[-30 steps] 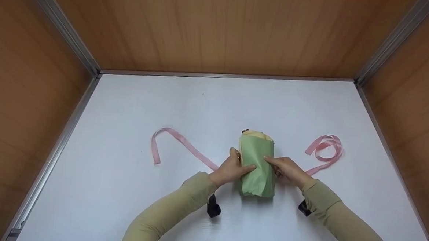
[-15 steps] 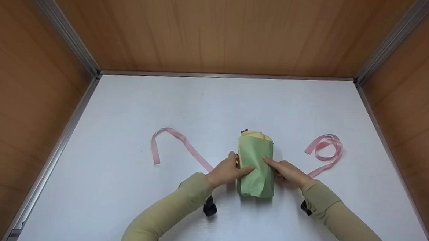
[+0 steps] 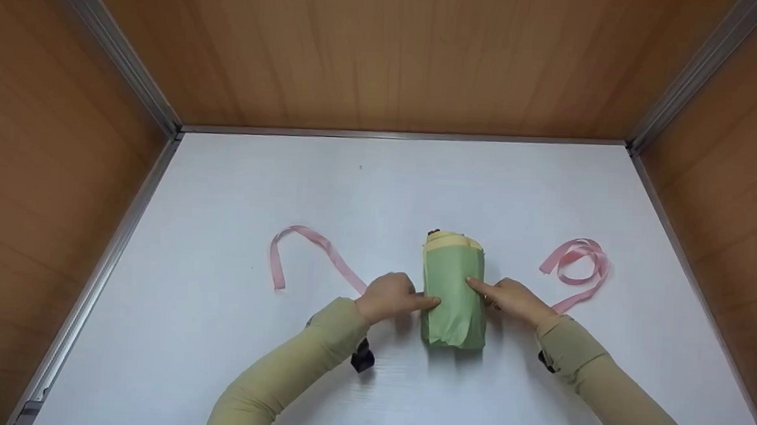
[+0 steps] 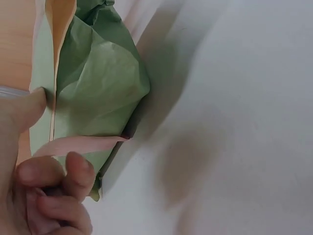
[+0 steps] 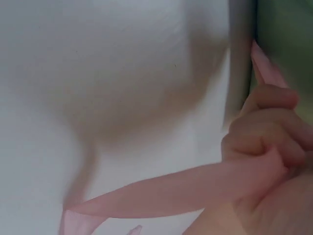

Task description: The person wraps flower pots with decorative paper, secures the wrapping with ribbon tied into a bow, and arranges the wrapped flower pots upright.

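A package wrapped in green paper [image 3: 451,300], pale yellow at its far end, lies on the white table between my two hands. My left hand [image 3: 389,297] is at its left side, thumb on the paper. In the left wrist view, its fingers curl around a pink ribbon [image 4: 83,145] that runs to the package's underside. My right hand [image 3: 514,300] is at the right side with its thumb on the paper. The right wrist view shows its curled fingers gripping the ribbon [image 5: 186,191], which also runs up to the package. The ribbon's middle is hidden beneath the package.
One ribbon tail [image 3: 315,238] bends across the table at left; the other tail [image 3: 583,262] lies in a loose coil at right. Wooden panels [image 3: 399,58] with metal edging wall the table [image 3: 258,167] at the back and sides.
My left hand has shifted slightly left, its thumb sliding toward the package's left edge, and its fingers have curled in. The right hand stays nearly in place, and the package has barely moved.
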`<state>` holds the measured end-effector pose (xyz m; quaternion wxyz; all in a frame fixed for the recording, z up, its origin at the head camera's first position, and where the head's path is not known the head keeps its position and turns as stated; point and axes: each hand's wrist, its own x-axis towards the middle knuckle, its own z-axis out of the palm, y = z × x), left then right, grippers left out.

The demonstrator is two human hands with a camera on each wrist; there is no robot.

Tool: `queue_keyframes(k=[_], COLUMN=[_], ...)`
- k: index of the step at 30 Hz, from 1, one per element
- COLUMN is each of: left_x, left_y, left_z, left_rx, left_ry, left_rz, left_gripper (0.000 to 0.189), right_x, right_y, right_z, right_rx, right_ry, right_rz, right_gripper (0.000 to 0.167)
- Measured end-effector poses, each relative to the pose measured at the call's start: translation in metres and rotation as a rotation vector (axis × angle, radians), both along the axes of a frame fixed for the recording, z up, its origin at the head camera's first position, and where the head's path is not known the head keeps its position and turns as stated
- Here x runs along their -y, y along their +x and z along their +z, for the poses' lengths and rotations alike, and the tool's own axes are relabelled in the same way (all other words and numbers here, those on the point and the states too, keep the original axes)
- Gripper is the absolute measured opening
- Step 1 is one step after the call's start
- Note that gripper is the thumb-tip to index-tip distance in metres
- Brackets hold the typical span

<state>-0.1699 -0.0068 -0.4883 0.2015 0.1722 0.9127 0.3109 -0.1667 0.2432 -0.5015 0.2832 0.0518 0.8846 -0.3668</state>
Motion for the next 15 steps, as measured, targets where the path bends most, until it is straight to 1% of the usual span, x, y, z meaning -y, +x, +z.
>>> queue_keyframes(k=[4,6,8,12,14,15], left_x=[0.0,0.0,0.002,0.003,0.002,0.002], left_y=[-0.002,-0.003,-0.004,-0.005,-0.004,-0.004], left_z=[-0.007,-0.01,-0.011,-0.013,-0.014,-0.014], left_rx=[-0.14,-0.19,-0.188,-0.118,-0.095,-0.086], left_ry=[0.105,0.14,0.169,0.203,0.215,0.216], left_rz=[-0.069,-0.088,-0.092,-0.095,-0.093,-0.09], left_gripper=[0.047,0.047,0.05,0.054,0.054,0.054], right_x=[0.002,0.002,0.003,0.003,0.003,0.003], right_y=[-0.001,-0.002,-0.002,-0.002,-0.001,0.0], right_z=[0.0,-0.001,-0.002,-0.002,-0.001,0.0], right_rx=[-0.036,-0.057,-0.079,-0.099,-0.126,-0.163], right_ry=[0.013,0.01,0.007,0.024,0.05,0.069], right_rz=[-0.001,-0.008,-0.017,-0.02,-0.002,0.02], right_gripper=[0.072,0.068,0.065,0.066,0.068,0.068])
